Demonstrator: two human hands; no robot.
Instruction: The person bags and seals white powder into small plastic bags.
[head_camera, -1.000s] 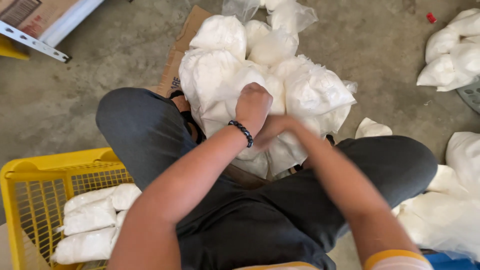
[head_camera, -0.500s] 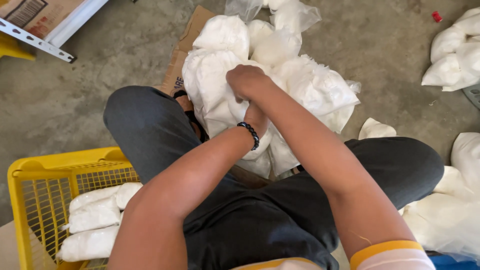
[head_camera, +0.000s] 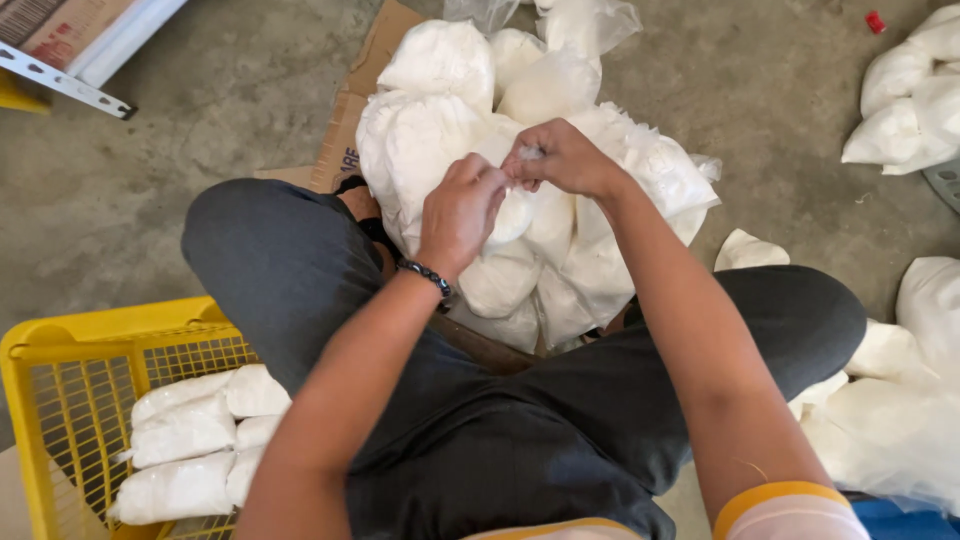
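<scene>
I sit cross-legged on a concrete floor with a heap of clear plastic bags of white powder in front of my legs. My left hand, a dark bead bracelet on its wrist, and my right hand meet above one small bag at the near side of the heap. Both hands pinch the twisted plastic neck of that bag between their fingertips. The bag's body hangs below my hands and is partly hidden by the left one.
A yellow plastic basket at my lower left holds several filled white bags. Flattened cardboard lies under the heap. More white bags lie at the right and lower right. A white board is at top left.
The hands, first together low near my lap, rose onto the heap. They now sit slightly apart, both pinching a bag's neck.
</scene>
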